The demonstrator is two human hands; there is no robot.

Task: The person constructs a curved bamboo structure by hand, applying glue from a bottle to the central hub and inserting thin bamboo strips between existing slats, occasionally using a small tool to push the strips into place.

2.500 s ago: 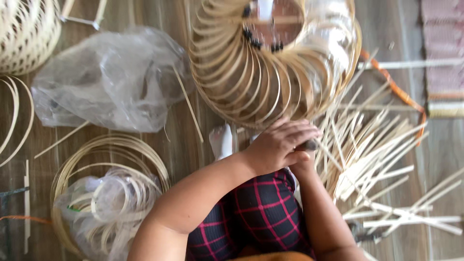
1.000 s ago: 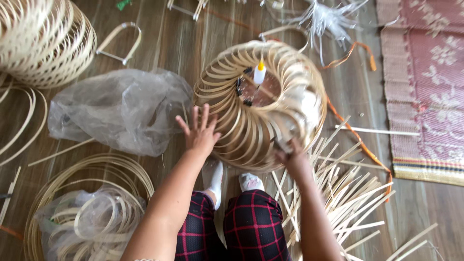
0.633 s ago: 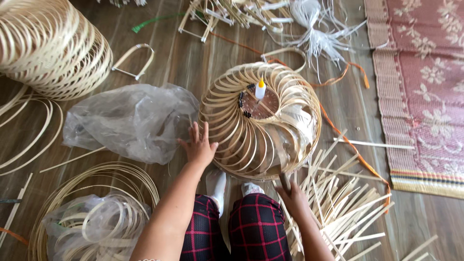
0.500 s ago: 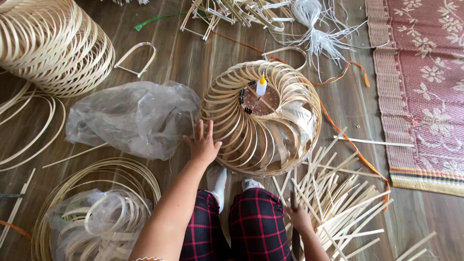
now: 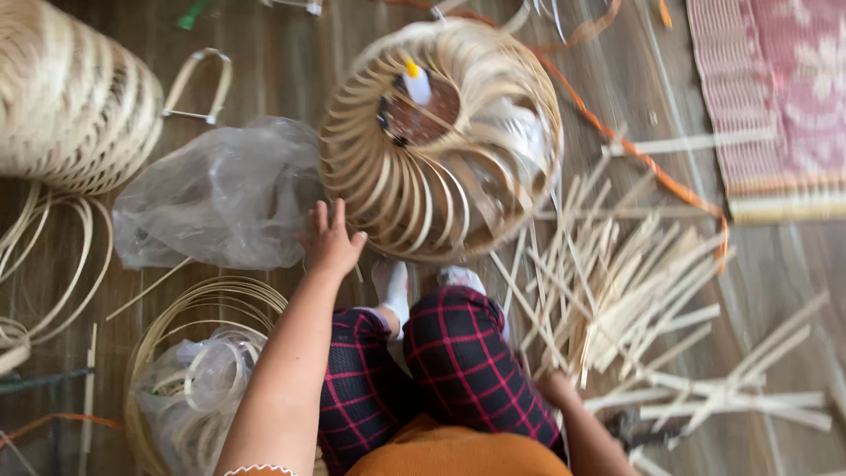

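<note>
Two hands work here on a wooden floor (image 5: 775, 264) strewn with weaving stock. The round frame of bent bamboo strips (image 5: 441, 141) sits in the middle, just beyond the person's white-socked feet (image 5: 392, 286), its ribs curving out from a dark centre where a small white bottle with a yellow cap (image 5: 416, 84) stands. The left hand (image 5: 333, 242) is open with its fingers spread, and its fingertips touch the near left edge of the frame; a crumpled clear plastic bag (image 5: 220, 198) lies just to the left of that hand. The right hand (image 5: 557, 388) is low on the right, beside the knee in red-checked dark trousers (image 5: 458, 361), well apart from the frame and at the near end of a loose heap of flat bamboo strips (image 5: 617, 282); blur and the leg in front of it hide the fingers, so it cannot be told whether they are closed or open. The strips fan out to the right of the frame, some of them touching its near right side. At the far left stands a second, larger woven frame (image 5: 70, 97), and near left lie coils of thin cane (image 5: 203, 308) around another clear bag (image 5: 189, 392). An orange cord (image 5: 634, 159) runs along the floor to the right of the frame, near a pink patterned mat (image 5: 767, 97).
</note>
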